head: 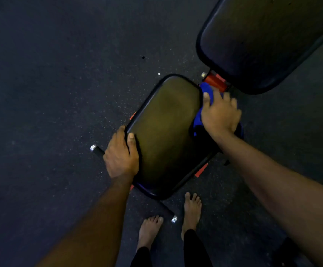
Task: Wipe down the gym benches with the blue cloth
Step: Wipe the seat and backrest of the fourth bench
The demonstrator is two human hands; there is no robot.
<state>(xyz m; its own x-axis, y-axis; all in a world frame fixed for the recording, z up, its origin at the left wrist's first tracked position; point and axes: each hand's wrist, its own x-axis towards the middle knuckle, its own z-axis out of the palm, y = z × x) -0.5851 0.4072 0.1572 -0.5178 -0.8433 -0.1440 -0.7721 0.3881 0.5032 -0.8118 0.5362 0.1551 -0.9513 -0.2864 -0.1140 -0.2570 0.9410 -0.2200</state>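
Note:
A black padded bench seat (166, 132) lies below me, with the longer back pad (262, 39) beyond it at the upper right. My left hand (121, 155) grips the seat's left edge, thumb on top and fingers curled under. My right hand (219, 114) presses the blue cloth (207, 90) against the seat's right edge, near the gap between the two pads. Most of the cloth is hidden under the hand; a fold shows at the wrist.
A red frame joint (215, 81) sits between the pads. A black foot bar with chrome end caps (174, 219) crosses under the seat, close to my bare feet (192, 209). Dark speckled rubber floor (51, 93) surrounds the bench.

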